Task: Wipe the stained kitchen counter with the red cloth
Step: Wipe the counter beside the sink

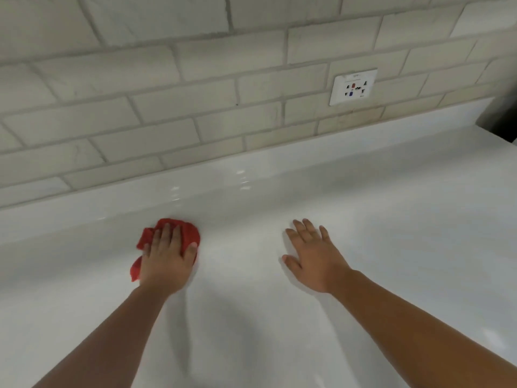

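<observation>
The white kitchen counter [391,219] fills the lower part of the view. A bunched red cloth [188,232] lies on it, left of centre, near the low back ledge. My left hand [165,259] presses flat on top of the cloth, fingers spread over it and thumb at its right edge. My right hand [310,253] rests flat on the bare counter to the right, fingers apart, holding nothing. No stain shows clearly on the glossy surface.
A pale brick-tiled wall [167,79] rises behind the counter's low white upstand [279,161]. A white power socket [353,86] is set in the wall at the right. Something dark [503,119] stands at the far right edge.
</observation>
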{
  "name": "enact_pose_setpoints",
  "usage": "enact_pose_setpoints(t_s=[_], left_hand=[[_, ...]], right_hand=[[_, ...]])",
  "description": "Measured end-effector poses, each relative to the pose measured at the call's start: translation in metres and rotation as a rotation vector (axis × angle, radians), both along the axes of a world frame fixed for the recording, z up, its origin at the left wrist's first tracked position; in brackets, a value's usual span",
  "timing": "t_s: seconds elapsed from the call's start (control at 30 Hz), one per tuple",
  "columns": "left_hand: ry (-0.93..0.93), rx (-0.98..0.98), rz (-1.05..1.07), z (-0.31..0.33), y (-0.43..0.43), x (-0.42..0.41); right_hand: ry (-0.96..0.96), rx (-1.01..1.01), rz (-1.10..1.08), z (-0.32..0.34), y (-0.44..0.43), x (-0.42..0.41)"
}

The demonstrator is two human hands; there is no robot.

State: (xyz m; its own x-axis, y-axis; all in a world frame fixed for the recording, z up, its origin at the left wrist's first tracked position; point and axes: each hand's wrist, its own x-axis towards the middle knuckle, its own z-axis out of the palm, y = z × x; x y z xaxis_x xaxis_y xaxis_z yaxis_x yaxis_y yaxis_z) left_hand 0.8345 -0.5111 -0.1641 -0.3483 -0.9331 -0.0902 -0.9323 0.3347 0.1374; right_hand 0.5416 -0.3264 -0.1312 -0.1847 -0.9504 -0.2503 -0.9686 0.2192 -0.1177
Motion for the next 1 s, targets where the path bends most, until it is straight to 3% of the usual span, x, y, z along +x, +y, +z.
enact_pose_setpoints(t_s=[0.1, 0.23, 0.43, 0.57, 0.77, 0.9, 1.0], left_hand=[[0.015, 0.008, 0.183, 0.005, 0.026, 0.082], [-0.011, 0.08, 0.275, 0.009, 0.053, 0.11], [-0.044, 0.021, -0.215, 0.004, 0.147, 0.084], [-0.01, 0.025, -0.446, 0.004, 0.207, 0.139], [-0.061, 0.024, -0.144, -0.002, 0.157, 0.25], [-0.122, 0.101, 0.059, 0.006, 0.121, 0.209], [-0.105, 0.102, -0.012, 0.009, 0.135, 0.15]], right_hand=[[0.002, 0.01, 0.026, -0.002, 0.012, 0.043], [-0.001, -0.002, 0.037, 0.0, 0.031, 0.086], [-0.002, -0.031, 0.04, 0.002, 0.059, 0.13], [-0.025, -0.028, 0.053, 0.0, 0.073, 0.157], [-0.064, -0.056, 0.055, -0.008, 0.098, 0.187], [-0.037, -0.064, 0.013, -0.007, 0.11, 0.195], [-0.031, -0.068, -0.011, -0.006, 0.119, 0.195]])
